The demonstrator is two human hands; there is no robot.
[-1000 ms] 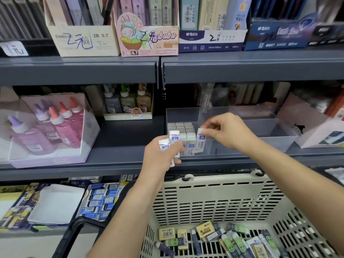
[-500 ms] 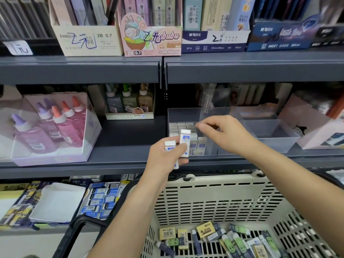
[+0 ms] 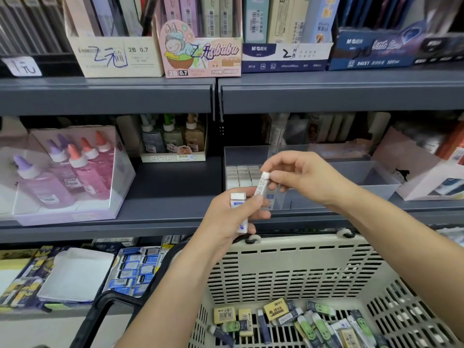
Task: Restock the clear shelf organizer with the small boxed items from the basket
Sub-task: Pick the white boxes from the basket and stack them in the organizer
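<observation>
The clear shelf organizer [image 3: 379,172] stands on the middle shelf, with several white boxed erasers [image 3: 242,175] packed upright in its left compartment. In front of it my left hand [image 3: 233,217] grips a white-and-blue boxed eraser [image 3: 238,200]. My right hand [image 3: 301,175] pinches the top of a second white boxed eraser [image 3: 262,183], whose lower end sits at my left fingers. The beige basket [image 3: 296,270] sits below, holding several loose boxed erasers [image 3: 288,320].
Pink and purple glue bottles in a clear display box [image 3: 65,172] stand at the left of the shelf. A small carton of bottles [image 3: 173,141] sits behind. A white box [image 3: 426,177] borders the organizer on the right. Pencil-lead cartons [image 3: 200,46] line the upper shelf.
My right hand left the organizer, came back toward my left hand and took hold of the top of one of the erasers held there.
</observation>
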